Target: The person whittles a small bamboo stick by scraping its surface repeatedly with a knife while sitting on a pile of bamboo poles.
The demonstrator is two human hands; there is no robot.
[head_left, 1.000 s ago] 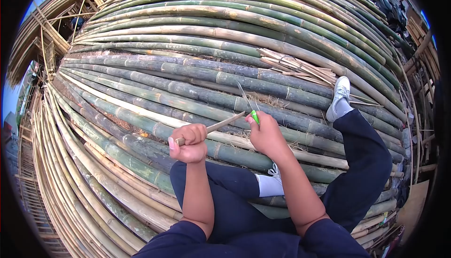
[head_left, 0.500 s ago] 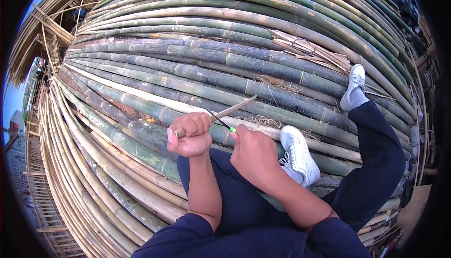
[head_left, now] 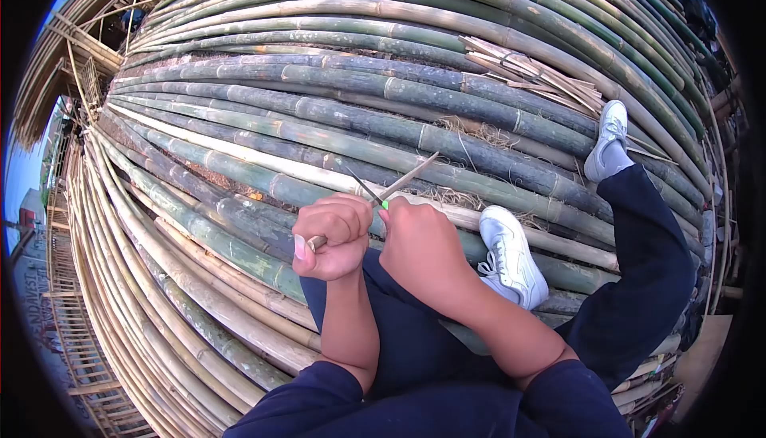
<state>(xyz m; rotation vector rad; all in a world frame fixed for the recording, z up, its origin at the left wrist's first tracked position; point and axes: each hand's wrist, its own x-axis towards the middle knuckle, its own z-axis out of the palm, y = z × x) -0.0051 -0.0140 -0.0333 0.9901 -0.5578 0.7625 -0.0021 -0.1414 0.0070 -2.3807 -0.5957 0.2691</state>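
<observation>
My left hand (head_left: 331, 232) is wrapped round a bamboo strip (head_left: 413, 171), whose blunt end shows by the thumb. From the far side of the fist the strip slants up and right to a narrow tip. A knife (head_left: 365, 188) with a thin dark blade and a bright green part at the handle is in my right hand (head_left: 424, 242), whose fingers are closed. The blade crosses over the strip just beyond both hands, pointing up and left. Most of the knife's handle is hidden in the fist. The two hands are close side by side above my lap.
Long bamboo poles (head_left: 335, 111) lie side by side beneath me. A bundle of split bamboo strips (head_left: 535, 75) rests on them at upper right, with shavings (head_left: 471, 136) nearby. My white shoes (head_left: 511, 258) stand on the poles. Bamboo racks (head_left: 84, 310) rise at left.
My left hand has moved slightly right, closer to my right hand. The knife has shifted left and up along with its green part, and the blade still crosses the strip.
</observation>
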